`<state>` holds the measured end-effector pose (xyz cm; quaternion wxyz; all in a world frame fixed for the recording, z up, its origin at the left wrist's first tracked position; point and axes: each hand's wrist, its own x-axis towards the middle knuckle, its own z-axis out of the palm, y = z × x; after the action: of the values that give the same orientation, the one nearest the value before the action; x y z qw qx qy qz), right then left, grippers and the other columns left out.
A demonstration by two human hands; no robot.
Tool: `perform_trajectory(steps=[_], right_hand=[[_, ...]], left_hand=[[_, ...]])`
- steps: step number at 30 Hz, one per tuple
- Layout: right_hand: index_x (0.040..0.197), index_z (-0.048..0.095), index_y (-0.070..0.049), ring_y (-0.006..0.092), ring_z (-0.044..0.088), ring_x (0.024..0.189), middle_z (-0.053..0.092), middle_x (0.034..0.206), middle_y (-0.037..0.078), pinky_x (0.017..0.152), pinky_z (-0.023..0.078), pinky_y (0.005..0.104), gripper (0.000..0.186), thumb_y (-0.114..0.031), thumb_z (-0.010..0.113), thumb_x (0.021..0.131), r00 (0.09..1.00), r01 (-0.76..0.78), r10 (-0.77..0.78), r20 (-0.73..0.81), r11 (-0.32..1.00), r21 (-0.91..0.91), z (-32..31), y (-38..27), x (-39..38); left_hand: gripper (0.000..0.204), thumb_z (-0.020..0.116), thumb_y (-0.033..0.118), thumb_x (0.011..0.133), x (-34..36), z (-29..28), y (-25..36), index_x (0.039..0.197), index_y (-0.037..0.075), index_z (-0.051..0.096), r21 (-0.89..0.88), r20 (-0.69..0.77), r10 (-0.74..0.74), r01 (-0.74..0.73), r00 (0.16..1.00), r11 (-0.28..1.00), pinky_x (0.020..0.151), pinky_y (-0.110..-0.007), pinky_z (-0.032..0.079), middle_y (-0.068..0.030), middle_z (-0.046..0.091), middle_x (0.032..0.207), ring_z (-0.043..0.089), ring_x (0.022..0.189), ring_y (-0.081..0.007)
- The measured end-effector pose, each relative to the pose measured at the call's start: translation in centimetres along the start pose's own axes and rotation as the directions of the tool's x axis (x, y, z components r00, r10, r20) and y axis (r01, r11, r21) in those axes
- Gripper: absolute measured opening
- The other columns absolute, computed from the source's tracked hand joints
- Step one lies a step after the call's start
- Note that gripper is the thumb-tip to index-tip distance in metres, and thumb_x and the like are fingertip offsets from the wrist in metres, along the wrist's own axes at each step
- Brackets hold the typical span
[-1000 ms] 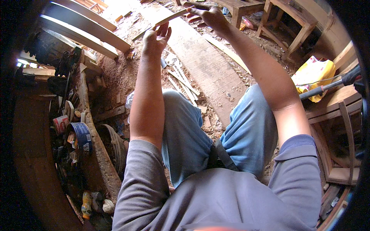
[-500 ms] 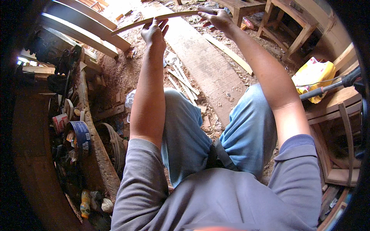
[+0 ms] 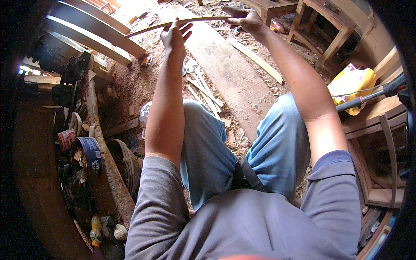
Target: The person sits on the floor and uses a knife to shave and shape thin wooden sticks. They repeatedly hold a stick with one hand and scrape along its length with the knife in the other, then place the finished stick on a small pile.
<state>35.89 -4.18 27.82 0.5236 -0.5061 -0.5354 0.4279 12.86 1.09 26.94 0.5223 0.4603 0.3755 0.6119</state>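
Observation:
A long, thin, gently curved wooden strip [image 3: 201,19] spans the space between my hands at arm's length. My left hand [image 3: 174,40] pinches it near its middle between thumb and index, the other fingers loose and apart. At the strip's right end, my right hand [image 3: 248,21] grips it between the thumb and the fingers. The left end of the strip sticks out free, close to the stacked timber. Below it, a wide wooden plank [image 3: 229,73] lies on the floor between my knees and beyond.
Thick timber boards [image 3: 93,41] jut in at upper left. Wooden frames [image 3: 320,32] stand at upper right, a yellow bag [image 3: 355,86] at right beside a metal bar [image 3: 364,99]. A blue tub [image 3: 90,156] sits at left. Wood strips [image 3: 206,93] and shavings litter the floor.
The strip's right part now sits slightly lower and looks flatter. My right hand has shifted a little to the right, while my left hand keeps nearly the same place.

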Motion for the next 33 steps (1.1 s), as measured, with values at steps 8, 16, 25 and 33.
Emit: perform_trajectory(steps=[8,16,25,33], right_hand=[[0.132,0.060,-0.009,0.0048,0.062,0.073,0.071,0.098,0.001,0.055,0.047,0.0200,0.055,0.000,0.070,0.078,0.965,0.260,-0.260,-0.036,0.966,0.005,-1.1,3.0,2.6],[0.131,0.061,-0.009,0.0040,0.060,0.071,0.072,0.098,0.002,0.055,0.046,0.0200,0.060,-0.013,0.082,0.074,0.989,0.119,-0.129,-0.078,0.985,-0.125,-1.2,1.4,1.2],[0.123,0.067,-0.014,0.0052,0.060,0.070,0.069,0.087,0.000,0.063,0.048,0.0220,0.044,-0.006,0.075,0.080,0.991,0.129,-0.132,-0.034,0.987,-0.098,-1.5,3.6,2.8],[0.131,0.061,-0.021,0.0050,0.060,0.072,0.070,0.083,0.000,0.070,0.051,0.0244,0.060,-0.002,0.072,0.076,0.913,0.351,-0.407,-0.025,0.817,-0.457,-0.3,2.9,2.8]], left_hand=[[0.042,0.038,0.029,0.103,-0.5,0.1,0.1,0.126,-0.005,0.046,0.080,0.090,-0.106,0.099,0.990,0.992,0.083,-0.039,0.056,-0.0202,0.062,0.118,0.068,0.100,-0.0302],[0.042,0.036,0.030,0.103,-0.4,0.1,0.0,0.125,-0.003,0.048,0.086,0.087,-0.121,0.113,0.989,0.990,0.083,-0.039,0.056,-0.0192,0.063,0.116,0.068,0.100,-0.0296],[0.037,0.049,0.032,0.099,-0.4,0.1,-0.4,0.116,0.000,0.057,0.132,0.054,-0.124,0.116,0.991,0.984,0.080,-0.037,0.056,-0.0153,0.068,0.109,0.068,0.099,-0.0274],[0.038,0.055,0.027,0.097,1.0,-1.1,-1.6,0.124,0.002,0.047,-0.060,0.012,-0.214,0.214,0.977,0.975,0.079,-0.040,0.059,-0.0164,0.063,0.111,0.069,0.094,-0.0260]])
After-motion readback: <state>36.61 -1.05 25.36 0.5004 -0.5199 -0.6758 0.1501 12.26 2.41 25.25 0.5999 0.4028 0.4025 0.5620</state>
